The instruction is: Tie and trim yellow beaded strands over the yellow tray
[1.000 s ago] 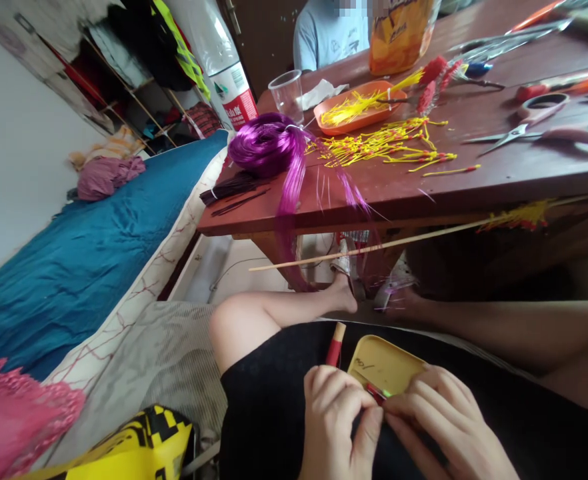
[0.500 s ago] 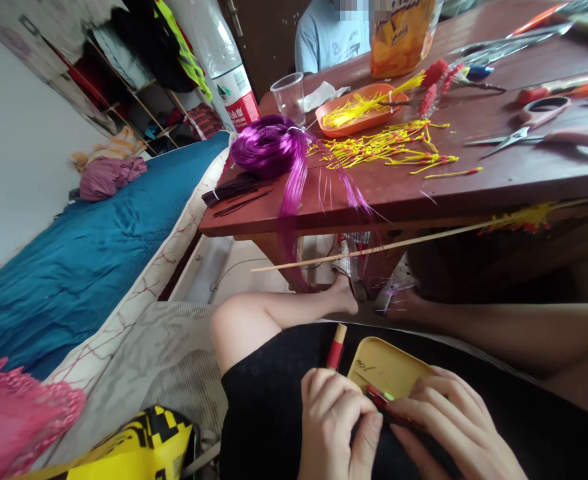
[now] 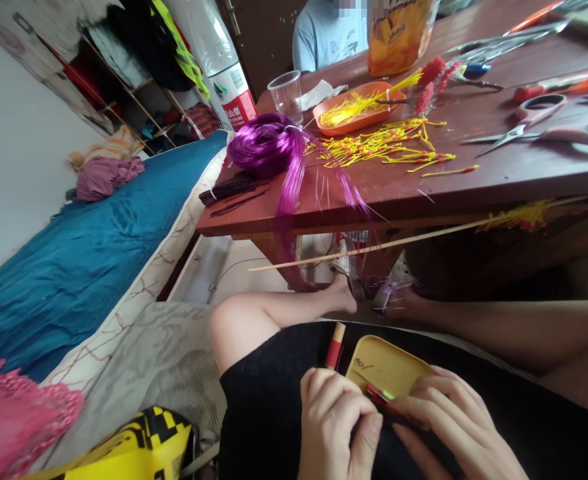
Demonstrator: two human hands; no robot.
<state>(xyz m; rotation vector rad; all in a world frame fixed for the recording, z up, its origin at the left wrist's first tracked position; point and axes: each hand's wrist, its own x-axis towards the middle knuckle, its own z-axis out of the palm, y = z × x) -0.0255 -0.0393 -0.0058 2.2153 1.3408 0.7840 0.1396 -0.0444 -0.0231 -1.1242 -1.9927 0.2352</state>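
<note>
Yellow, and that's the shallow tray (image 3: 399, 363) on the lap between four and five o'clock! Against its near edge sits a small red piece (image 3: 375, 393) with a lime-green end, right between the hands; lying there or gripped, I can't call it. The left hand (image 3: 338, 415), between five and six, is curled tight, thumb against forefinger, contents hidden. The right hand (image 3: 451, 415), past four, has bent fingers and a narrow gap above the thumb; whether it grips anything, I can't tell. A red-and-wood stick (image 3: 335, 347) pokes up just beyond the left knuckles.

Good technique here, I'd judge: wrists low, one side steady, only fingertips working, everything over the tray to catch strays. Up on the counter (image 3: 499, 180), purple fibre (image 3: 261, 143) coils at eleven, yellow stems (image 3: 384, 147) spread towards two.
</note>
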